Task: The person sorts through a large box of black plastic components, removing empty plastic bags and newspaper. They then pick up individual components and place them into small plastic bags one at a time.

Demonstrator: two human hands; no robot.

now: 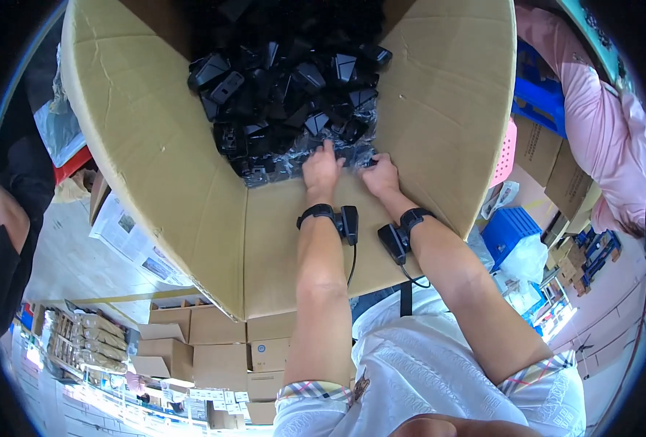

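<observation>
Both my hands reach over the near wall of a big cardboard box (pixel 192 182) and into the heap of small black plastic parts (pixel 286 87) piled inside it. My left hand (pixel 321 169) lies palm down at the near edge of the heap, fingers curled onto the clear plastic film (pixel 294 162) that lines the box under the parts; whether it pinches the film or only presses on it I cannot tell. My right hand (pixel 380 175) sits just beside it, fingers bent down into the same film and parts, its grip likewise hidden. Each wrist wears a black strap with a small black device (pixel 349 222) hanging from it. To my right a person in a pink garment (pixel 600 124) stands near blue crates (pixel 538 95). Smaller cardboard cartons (pixel 213 349) are stacked below.
</observation>
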